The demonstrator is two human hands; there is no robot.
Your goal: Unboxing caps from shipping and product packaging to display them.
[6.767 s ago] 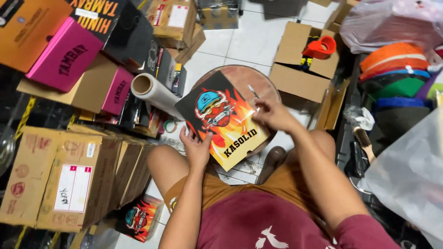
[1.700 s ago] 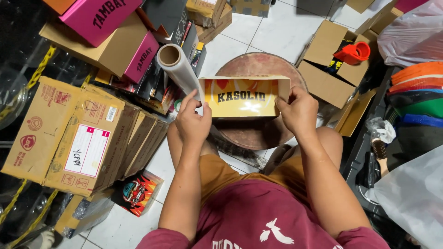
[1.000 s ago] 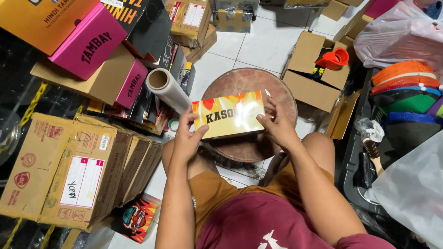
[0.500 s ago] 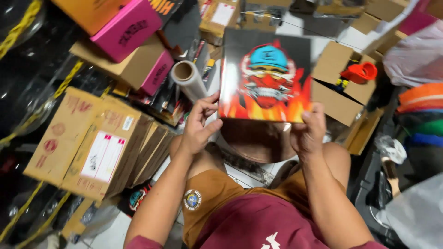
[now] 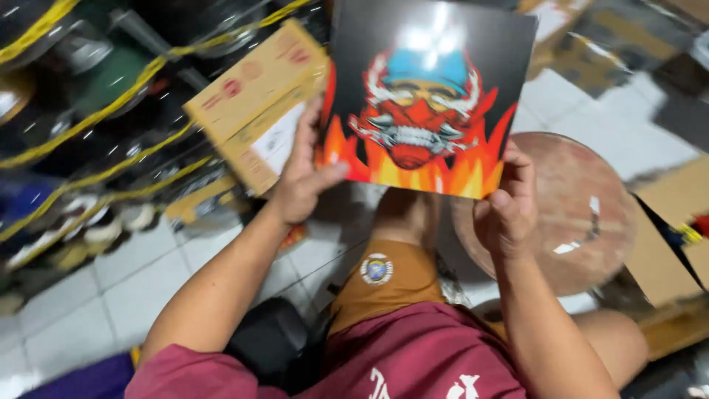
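Observation:
I hold a flat black box (image 5: 428,89) printed with a red masked face and orange flames, raised in front of me with its big face toward the camera. My left hand (image 5: 303,174) grips its left edge, thumb across the flame print. My right hand (image 5: 506,207) grips its lower right corner. Both hands are shut on the box. Below it are my knee in orange-brown shorts (image 5: 384,277) and my dark red shirt.
A round brown stool top (image 5: 576,214) stands at the right on the white tiled floor. Brown cardboard boxes (image 5: 255,96) lie at the left behind my hand. Yellow straps cross dark stacked goods (image 5: 88,111) at far left. An open carton (image 5: 676,229) sits at the right edge.
The box has turned from its narrow yellow side to its big printed face and risen. The view has swung left, so the stool now sits at the right.

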